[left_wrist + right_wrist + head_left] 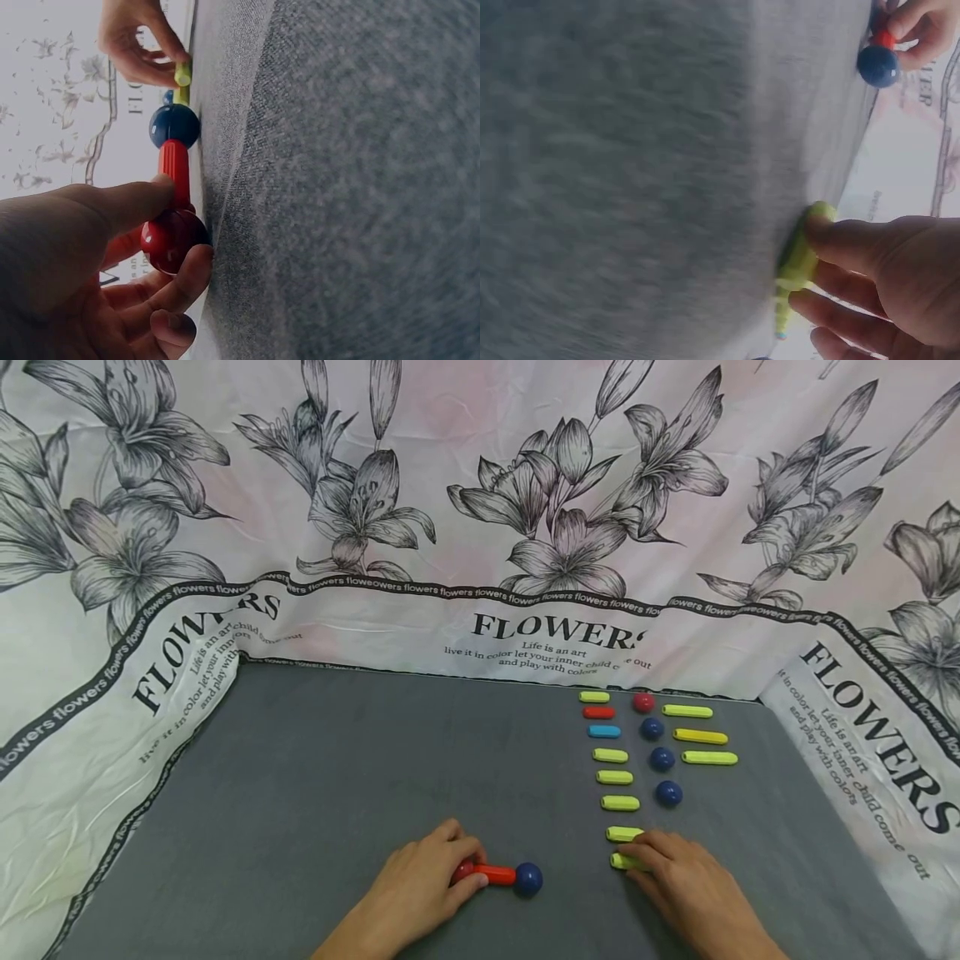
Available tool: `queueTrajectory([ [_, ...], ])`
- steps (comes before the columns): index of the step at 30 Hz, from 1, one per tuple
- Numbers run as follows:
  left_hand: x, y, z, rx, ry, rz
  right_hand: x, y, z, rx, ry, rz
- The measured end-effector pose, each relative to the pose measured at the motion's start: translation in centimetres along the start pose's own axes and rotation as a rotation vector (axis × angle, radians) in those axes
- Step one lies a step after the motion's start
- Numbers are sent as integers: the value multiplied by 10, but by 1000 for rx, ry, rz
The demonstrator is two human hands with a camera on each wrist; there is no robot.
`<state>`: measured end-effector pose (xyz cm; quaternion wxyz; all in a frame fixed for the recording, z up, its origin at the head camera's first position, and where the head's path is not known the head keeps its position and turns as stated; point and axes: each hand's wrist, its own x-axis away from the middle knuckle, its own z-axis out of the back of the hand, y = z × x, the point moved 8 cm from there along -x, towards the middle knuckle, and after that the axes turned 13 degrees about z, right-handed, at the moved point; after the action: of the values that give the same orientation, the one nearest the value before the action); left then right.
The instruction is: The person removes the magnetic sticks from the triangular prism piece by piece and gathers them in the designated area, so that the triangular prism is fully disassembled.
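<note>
My left hand (422,881) grips a red ball (174,240) between thumb and fingers. A red rod (497,875) joins that ball to a dark blue ball (528,879), forming one straight piece close to the grey cloth. Off to the right, my right hand (693,881) pinches the nearest yellow-green rod (802,251), whose far part the fingers cover in the head view. Just beyond it lies another yellow-green rod (622,833), partly behind the fingertips.
A column of short rods runs away from me, including a blue rod (603,732) and a red rod (598,712). Beside it lie several loose balls, such as a blue ball (669,793), and longer yellow rods (701,737). Flower-printed cloth (360,618) borders the grey surface.
</note>
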<state>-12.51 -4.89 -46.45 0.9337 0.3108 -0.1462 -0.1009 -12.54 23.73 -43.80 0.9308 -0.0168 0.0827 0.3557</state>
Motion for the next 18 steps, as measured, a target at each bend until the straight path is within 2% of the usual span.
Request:
queueTrajectory([
  [5,0,1,0,-4,2,-1,-7,-9,12,4,32,33],
  [9,0,1,0,-5,5,1,-18,-27,18,-42,79,74],
  [12,-1,1,-1,-6,5,2,-28,-41,10,-120,23,79],
  [15,-1,1,-1,-9,3,3,-36,-55,-2,-221,-66,85],
  [18,-1,1,-2,-12,5,-4,-43,-68,-9,-304,-85,134],
])
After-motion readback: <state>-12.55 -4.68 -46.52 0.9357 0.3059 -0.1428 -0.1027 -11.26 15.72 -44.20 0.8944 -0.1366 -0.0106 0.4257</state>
